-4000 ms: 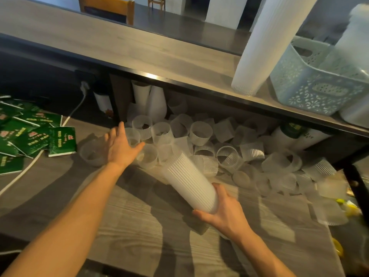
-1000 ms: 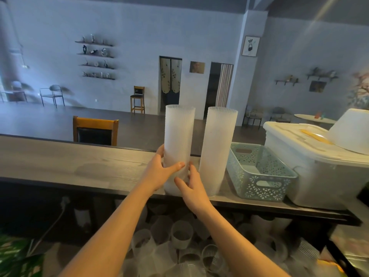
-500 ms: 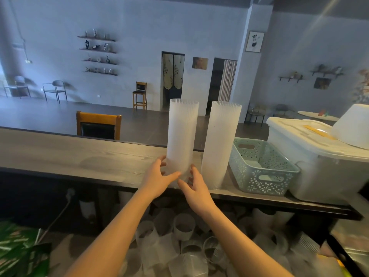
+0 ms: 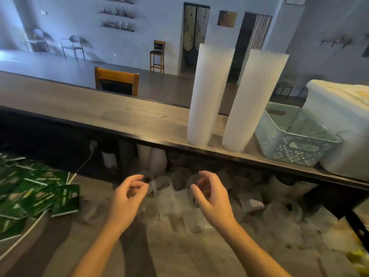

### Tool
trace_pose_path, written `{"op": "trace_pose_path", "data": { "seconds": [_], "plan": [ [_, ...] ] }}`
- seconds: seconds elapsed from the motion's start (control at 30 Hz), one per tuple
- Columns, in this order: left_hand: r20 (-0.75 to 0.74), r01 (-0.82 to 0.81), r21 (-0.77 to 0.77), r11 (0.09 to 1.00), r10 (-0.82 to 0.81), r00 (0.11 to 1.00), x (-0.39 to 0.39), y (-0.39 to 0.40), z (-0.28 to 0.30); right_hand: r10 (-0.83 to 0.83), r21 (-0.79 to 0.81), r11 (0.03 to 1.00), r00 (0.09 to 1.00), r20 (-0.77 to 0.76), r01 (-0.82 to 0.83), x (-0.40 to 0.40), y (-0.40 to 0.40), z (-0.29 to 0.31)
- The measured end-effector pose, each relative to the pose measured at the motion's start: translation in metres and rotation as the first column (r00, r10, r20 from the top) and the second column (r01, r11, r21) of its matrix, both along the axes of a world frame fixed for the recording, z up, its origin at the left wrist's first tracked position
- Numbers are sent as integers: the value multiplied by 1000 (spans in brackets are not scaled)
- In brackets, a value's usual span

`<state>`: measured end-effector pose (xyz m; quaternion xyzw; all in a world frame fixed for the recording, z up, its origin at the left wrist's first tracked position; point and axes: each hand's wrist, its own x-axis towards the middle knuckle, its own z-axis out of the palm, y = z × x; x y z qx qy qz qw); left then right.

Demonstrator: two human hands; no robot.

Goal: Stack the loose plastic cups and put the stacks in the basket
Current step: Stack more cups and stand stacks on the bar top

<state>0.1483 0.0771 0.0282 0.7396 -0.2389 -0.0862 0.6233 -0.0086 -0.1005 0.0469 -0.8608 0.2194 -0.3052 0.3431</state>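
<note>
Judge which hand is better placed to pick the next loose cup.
Roughly even, slightly the right hand: it hovers over the denser loose cups; the left hand, also empty, sits at the pile's edge.

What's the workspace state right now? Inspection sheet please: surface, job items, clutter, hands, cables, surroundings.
Surface: wooden upper counter; lower worktop beneath it.
Job's things: left stack and right stack upright on the counter, outside the basket; loose cups piled on the worktop.
Clutter: green packets at left; white tub behind the basket.
Grippers: left hand and right hand loosely curled, holding nothing, above the cups.
Cables: white cable running past the packets.
Surroundings: wooden chair and hall beyond the counter.
</note>
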Motion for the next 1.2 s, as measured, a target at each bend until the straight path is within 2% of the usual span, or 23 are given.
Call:
{"op": "trace_pose_path", "data": {
  "seconds": [0.07, 0.17, 0.27, 0.33, 0.43, 0.53, 0.67, 0.8, 1.03, 1.2],
  "plan": [
    [-47, -26, 16, 1000, 27, 999, -5, 9, -19, 89, -78, 991, 967, -238, -110, 4, 0, -16],
    [-86, -32, 51, 998, 37, 996, -16, 12, -39, 112, -217, 937, 822, -558, -275, 16, -4, -30],
    [-87, -34, 112, 993, 44, 995, -27, 7, -51, 27, -373, 839, 716, -698, -396, 34, -8, -37],
    [-26, -65, 170, 983, 71, 997, -29, 5, -62, -25, -424, 786, 662, -749, -451, 47, -11, -40],
    [137, -134, 338, 931, 92, 986, -30, 7, -80, -82, -458, 730, 600, -796, -508, 62, -8, -47],
    [224, -171, 331, 928, 99, 969, -34, 10, -94, -135, -459, 717, 542, -830, -525, 71, -4, -59],
    [196, -172, 333, 927, 110, 974, -36, 14, -109, -232, -507, 683, 501, -834, -526, 79, -7, -72],
    [133, -150, 376, 915, 107, 985, -35, 10, -116, -254, -491, 712, 469, -846, -501, 77, -13, -86],
    [236, -198, 481, 854, 92, 967, -23, -11, -127, -197, -439, 794, 506, -840, -420, 68, -16, -102],
    [229, -213, 574, 791, 95, 969, -24, -27, -135, -209, -439, 846, 570, -795, -302, 68, -12, -115]
  ]
}}
